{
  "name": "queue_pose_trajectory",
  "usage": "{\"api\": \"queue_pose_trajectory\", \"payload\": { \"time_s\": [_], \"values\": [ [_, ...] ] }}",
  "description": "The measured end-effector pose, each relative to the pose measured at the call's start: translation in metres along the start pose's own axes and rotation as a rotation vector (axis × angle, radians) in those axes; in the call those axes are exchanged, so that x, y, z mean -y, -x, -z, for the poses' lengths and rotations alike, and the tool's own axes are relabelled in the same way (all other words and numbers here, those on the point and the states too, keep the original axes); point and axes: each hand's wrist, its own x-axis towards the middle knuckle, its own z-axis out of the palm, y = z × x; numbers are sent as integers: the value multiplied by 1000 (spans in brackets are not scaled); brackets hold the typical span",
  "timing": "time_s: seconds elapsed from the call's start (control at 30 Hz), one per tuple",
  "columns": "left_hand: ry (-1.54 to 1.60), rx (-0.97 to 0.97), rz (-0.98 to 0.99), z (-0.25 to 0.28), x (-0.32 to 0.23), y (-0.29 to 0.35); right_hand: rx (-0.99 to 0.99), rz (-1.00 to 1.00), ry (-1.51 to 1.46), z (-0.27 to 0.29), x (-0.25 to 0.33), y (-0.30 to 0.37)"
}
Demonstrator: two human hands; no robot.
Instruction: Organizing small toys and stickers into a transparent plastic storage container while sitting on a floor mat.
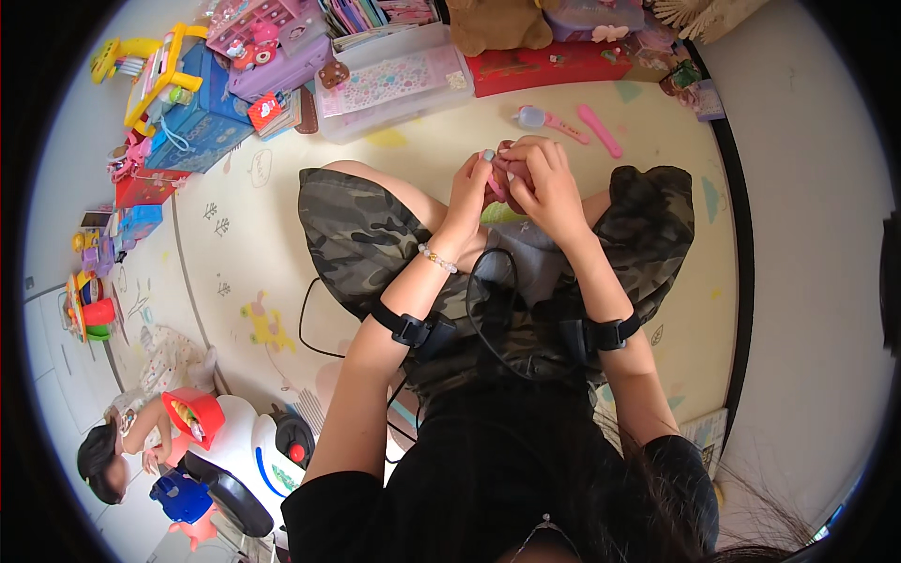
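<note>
My left hand (472,188) and my right hand (544,178) meet in front of me above my crossed legs. Both pinch a small pink object (497,181) between the fingertips; most of it is hidden by my fingers. A bead bracelet sits on my left wrist, and black straps wrap both forearms. On the mat just beyond my hands lie a pink toy with a clear blue head (549,119) and a plain pink stick-shaped toy (599,129).
A clear plastic box with sticker sheets (394,89), a red box (544,66), a brown plush toy (497,23) and a blue case (202,113) line the far edge of the play mat (244,235). Another person sits at lower left beside a red toy bucket (192,413).
</note>
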Motion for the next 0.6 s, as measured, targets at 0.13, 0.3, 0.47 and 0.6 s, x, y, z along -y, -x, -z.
{"api": "queue_pose_trajectory", "payload": {
  "time_s": [0.13,0.3,0.47,0.6],
  "values": [
    [131,29,61,-5,-1,2,-3,28,30,1,-3,3],
    [238,39,120,-4,-5,2,-60,34,24,-4,-15,14],
    [22,-68,111,0,1,-5,-116,-145,35,-10,-24,15],
    [232,-13,-32,3,-12,-1,-166,-505,-471,-13,-78,33]
  ]
}}
